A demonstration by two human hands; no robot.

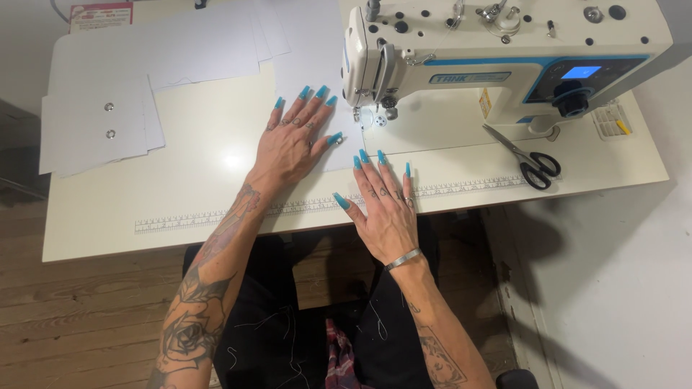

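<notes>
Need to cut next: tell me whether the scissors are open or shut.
Shut: the scissors lie flat on the table, blades together in one line, handles side by side.

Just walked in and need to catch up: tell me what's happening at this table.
A person sits at a cream-coloured sewing table with both hands flat on a white sheet of fabric or paper that runs under the needle of a white industrial sewing machine. The left hand presses the sheet down left of the needle; the right hand lies flat in front of the machine, near the table's printed ruler strip. Black-handled scissors lie to the right, untouched. More white sheets are stacked at the far left.
</notes>
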